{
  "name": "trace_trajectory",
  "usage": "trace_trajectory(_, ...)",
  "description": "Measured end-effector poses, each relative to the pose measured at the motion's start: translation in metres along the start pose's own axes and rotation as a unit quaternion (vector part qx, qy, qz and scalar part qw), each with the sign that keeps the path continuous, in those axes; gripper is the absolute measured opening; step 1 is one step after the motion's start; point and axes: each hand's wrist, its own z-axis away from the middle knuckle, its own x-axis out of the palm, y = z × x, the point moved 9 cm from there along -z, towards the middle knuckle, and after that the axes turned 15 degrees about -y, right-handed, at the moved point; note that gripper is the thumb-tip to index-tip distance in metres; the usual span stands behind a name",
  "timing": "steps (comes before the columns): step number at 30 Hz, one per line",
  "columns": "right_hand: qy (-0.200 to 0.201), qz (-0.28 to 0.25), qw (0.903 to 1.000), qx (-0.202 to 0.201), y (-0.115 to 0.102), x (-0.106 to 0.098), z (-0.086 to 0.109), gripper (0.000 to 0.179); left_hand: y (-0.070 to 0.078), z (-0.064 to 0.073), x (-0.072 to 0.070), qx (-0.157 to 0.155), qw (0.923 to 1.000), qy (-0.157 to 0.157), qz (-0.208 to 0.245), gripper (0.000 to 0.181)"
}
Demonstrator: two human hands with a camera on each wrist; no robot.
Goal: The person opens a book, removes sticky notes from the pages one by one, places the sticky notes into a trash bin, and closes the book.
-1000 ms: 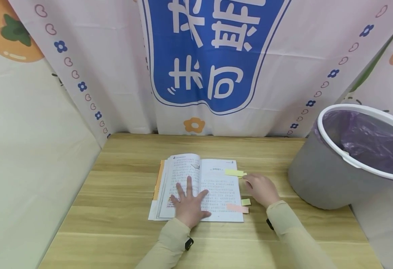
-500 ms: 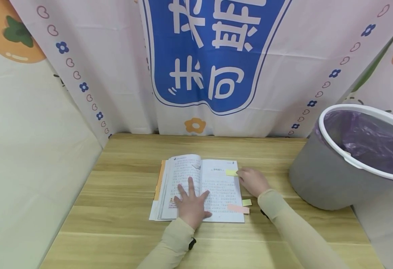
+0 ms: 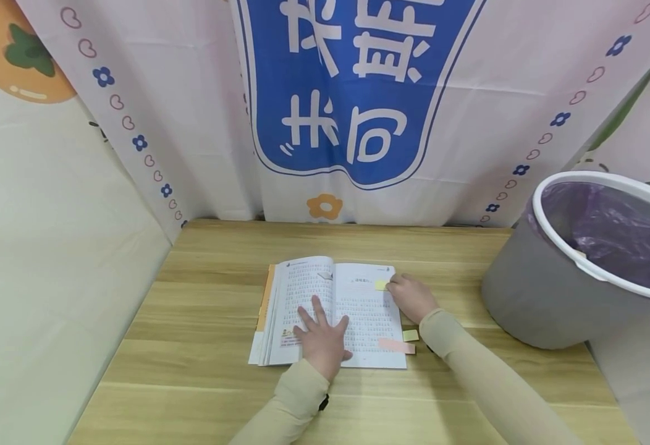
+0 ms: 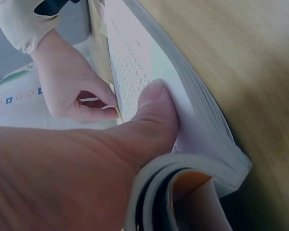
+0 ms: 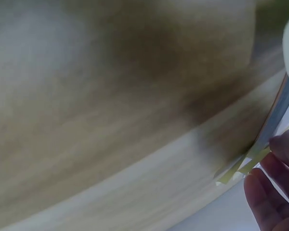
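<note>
An open book (image 3: 368, 315) lies on the table. My left hand (image 3: 324, 347) rests on its pages with fingers spread; its thumb (image 4: 156, 113) lies across the paper in the left wrist view. At the book's right edge, my right hand (image 3: 412, 296) pinches a yellow sticky tab (image 3: 380, 285) between thumb and fingers. The right wrist view shows yellow strips (image 5: 253, 163) jutting out at these fingertips (image 5: 279, 144). Lower on the same edge are a yellow-green tab (image 3: 411, 335) and a pink tab (image 3: 396, 346), both reaching past the page.
A grey bin (image 3: 547, 290) with a white rim and purple liner stands to the right of the book. Behind the wooden table (image 3: 202, 296) hangs a printed white and blue cloth (image 3: 347, 93). Pale cloth (image 3: 52, 247) covers the left side.
My right hand has shifted left along the yellow tab, from its outer end to the page edge, covering more of it. My left hand stays on the book.
</note>
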Motion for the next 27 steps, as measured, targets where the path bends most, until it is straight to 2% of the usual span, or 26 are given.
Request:
trace_trajectory(4,-0.009,0.019,0.9997,-0.009,-0.0018,-0.0025,-0.0014,0.015,-0.0002,0.0,-0.0006,0.0,1.0,-0.002,0.001,0.081)
trace_trajectory(13,-0.017,0.025,0.9995,-0.014,0.0,-0.0033,-0.0047,0.013,0.0004,-0.0007,-0.0012,0.004,1.0,-0.003,0.001,0.081)
trace_trajectory(27,-0.013,0.043,0.9988,-0.02,0.0024,0.0012,-0.0082,0.014,0.001,0.0005,-0.0004,0.006,0.9999,-0.014,0.006,0.081)
